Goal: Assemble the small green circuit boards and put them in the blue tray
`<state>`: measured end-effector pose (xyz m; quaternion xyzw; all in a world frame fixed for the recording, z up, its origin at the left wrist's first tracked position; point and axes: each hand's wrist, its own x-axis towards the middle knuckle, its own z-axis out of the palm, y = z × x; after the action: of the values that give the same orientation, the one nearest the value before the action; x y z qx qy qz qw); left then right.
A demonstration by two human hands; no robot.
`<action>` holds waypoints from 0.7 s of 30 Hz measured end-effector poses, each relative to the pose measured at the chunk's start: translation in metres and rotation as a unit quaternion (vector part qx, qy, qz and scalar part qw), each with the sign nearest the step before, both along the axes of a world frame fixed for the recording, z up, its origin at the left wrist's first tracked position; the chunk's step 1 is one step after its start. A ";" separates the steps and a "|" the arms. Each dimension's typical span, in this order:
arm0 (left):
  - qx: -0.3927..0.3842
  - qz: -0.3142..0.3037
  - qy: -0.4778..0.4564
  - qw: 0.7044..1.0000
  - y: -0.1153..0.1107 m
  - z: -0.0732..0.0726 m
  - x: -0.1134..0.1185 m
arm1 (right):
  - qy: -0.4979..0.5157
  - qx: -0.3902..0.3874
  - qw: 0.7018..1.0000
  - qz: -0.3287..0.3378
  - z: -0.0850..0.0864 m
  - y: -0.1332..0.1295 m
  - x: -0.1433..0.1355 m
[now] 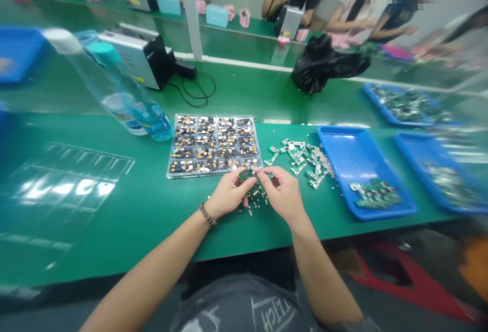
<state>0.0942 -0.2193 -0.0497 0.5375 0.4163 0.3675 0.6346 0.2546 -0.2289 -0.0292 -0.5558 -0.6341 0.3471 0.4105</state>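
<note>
Head view: circuit board between the hands

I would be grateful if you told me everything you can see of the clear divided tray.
The divided tray is rectangular, looks like clear plastic, and is partitioned into a grid of compartments, four across. Small black, orange and whitish parts fill them. It lies flat on the green tabletop, just beyond the left hand; whether the fingers touch its near edge is unclear.
</note>
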 end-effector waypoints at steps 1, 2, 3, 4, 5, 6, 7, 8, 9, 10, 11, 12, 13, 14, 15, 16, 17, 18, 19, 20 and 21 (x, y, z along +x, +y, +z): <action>0.010 0.007 0.006 1.000 0.000 0.000 -0.001 | -0.030 0.025 0.999 -0.003 0.001 0.002 0.000; 0.023 0.010 0.013 1.000 0.001 -0.001 -0.001 | -0.052 0.039 0.998 0.001 0.002 0.004 0.000; 0.036 0.010 0.020 0.999 0.001 -0.002 -0.001 | -0.065 0.047 0.997 0.009 0.003 0.006 0.001; 0.047 0.008 0.029 0.998 0.001 -0.003 -0.002 | -0.076 0.053 0.995 0.022 0.004 0.008 0.001; 0.056 0.006 0.036 0.998 0.001 -0.004 -0.002 | -0.086 0.061 0.994 0.038 0.005 0.011 0.002; 0.060 0.003 0.042 0.997 0.001 -0.005 -0.002 | -0.096 0.069 0.991 0.055 0.006 0.013 0.002; 0.060 0.000 0.044 0.997 0.001 -0.005 -0.002 | -0.107 0.077 0.989 0.070 0.006 0.015 0.003; 0.058 -0.004 0.044 0.997 0.001 -0.005 -0.002 | -0.116 0.082 0.986 0.085 0.006 0.017 0.004; 0.055 -0.005 0.042 0.998 0.001 -0.005 -0.001 | -0.120 0.084 0.984 0.096 0.005 0.019 0.005; 0.047 -0.002 0.039 0.998 0.000 -0.005 -0.001 | -0.119 0.083 0.984 0.099 0.004 0.019 0.007; 0.035 0.005 0.036 0.999 0.000 -0.004 0.000 | -0.115 0.079 0.986 0.095 0.001 0.019 0.009; 0.018 0.015 0.033 0.999 0.001 -0.004 0.000 | -0.110 0.074 0.988 0.085 -0.001 0.018 0.012; 0.000 0.027 0.028 0.999 0.001 -0.003 0.001 | -0.109 0.068 0.989 0.070 -0.005 0.016 0.015; -0.018 0.040 0.024 0.999 0.002 -0.003 0.001 | -0.114 0.061 0.990 0.055 -0.008 0.013 0.018; -0.031 0.049 0.020 0.998 0.002 -0.002 0.001 | -0.127 0.052 0.990 0.044 -0.010 0.010 0.022; -0.039 0.055 0.016 0.998 0.003 -0.002 0.001 | -0.141 0.043 0.988 0.041 -0.012 0.007 0.025; -0.043 0.058 0.012 0.997 0.004 -0.002 0.001 | -0.151 0.035 0.987 0.044 -0.013 0.003 0.028; -0.045 0.060 0.009 0.997 0.004 -0.002 0.001 | -0.154 0.028 0.986 0.051 -0.013 0.001 0.030; -0.046 0.060 0.008 0.997 0.004 -0.003 0.001 | -0.148 0.021 0.987 0.060 -0.012 -0.002 0.030; -0.047 0.055 0.006 0.997 0.004 -0.003 0.002 | -0.135 0.017 0.988 0.070 -0.011 -0.003 0.030; -0.046 0.050 0.003 0.998 0.003 -0.003 0.002 | -0.121 0.015 0.989 0.079 -0.009 -0.004 0.029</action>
<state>0.0966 -0.2159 -0.0525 0.4870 0.4613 0.3779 0.6381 0.2832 -0.2332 -0.0386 -0.5354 -0.7264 0.2987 0.3105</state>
